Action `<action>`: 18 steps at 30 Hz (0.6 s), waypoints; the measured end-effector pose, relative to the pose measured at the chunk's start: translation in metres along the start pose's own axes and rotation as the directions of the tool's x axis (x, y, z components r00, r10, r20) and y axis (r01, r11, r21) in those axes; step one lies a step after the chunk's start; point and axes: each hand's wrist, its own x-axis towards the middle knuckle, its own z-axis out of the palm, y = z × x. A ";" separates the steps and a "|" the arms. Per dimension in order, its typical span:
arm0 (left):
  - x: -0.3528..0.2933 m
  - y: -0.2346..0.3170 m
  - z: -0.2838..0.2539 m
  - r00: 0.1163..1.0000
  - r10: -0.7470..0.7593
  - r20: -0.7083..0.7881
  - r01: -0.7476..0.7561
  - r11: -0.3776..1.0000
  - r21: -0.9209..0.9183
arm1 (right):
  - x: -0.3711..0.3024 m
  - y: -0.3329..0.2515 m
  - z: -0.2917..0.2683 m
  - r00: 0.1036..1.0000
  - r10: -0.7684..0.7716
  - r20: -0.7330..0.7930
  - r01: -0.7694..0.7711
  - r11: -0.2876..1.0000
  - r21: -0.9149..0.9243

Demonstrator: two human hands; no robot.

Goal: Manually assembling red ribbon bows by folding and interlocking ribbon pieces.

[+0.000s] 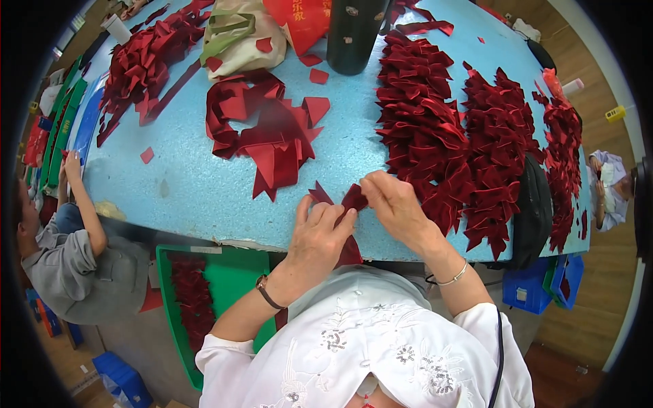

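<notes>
At the near edge of the blue table, both of my hands work on a dark red velvet ribbon [352, 199]. My left hand [317, 234] pinches it near the middle, with folded ends showing past the fingers. My right hand [394, 204] is closed on the ribbon's right end, thumb and fingertips together. Part of the strip hangs below toward my lap, and the exact fold is hidden by my fingers. Beyond my hands lies a loose heap of cut red ribbon [277, 163]. Rows of finished-looking ribbon bows [425, 129] are piled to the right.
A dark bottle [354, 37] and a cream cloth bag [238, 41] stand at the back. A black bag [532, 211] lies among the bow piles. Under the table edge is a green crate [228, 285] with more bows. Another person [81, 258] sits at left.
</notes>
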 end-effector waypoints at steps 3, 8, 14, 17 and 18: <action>0.001 0.001 0.001 0.999 -0.036 -0.010 0.036 0.999 -0.028 | 0.001 -0.015 -0.012 0.987 0.136 -0.081 -0.120 0.976 0.184; 0.003 0.001 -0.002 0.999 -0.044 0.023 0.043 0.999 0.007 | 0.007 -0.026 0.003 0.967 0.253 0.012 -0.235 0.879 0.414; 0.005 0.001 -0.004 0.996 0.012 0.086 -0.016 0.999 0.042 | 0.024 -0.020 0.023 0.946 0.269 0.179 -0.288 0.953 0.091; 0.010 0.003 -0.004 0.996 0.024 0.082 -0.028 0.998 0.052 | 0.030 -0.005 0.026 0.972 0.223 0.068 -0.220 0.974 -0.048; 0.007 0.005 -0.004 0.996 0.015 0.090 -0.021 0.998 0.064 | 0.032 -0.002 0.024 0.975 0.214 0.062 -0.212 0.976 -0.045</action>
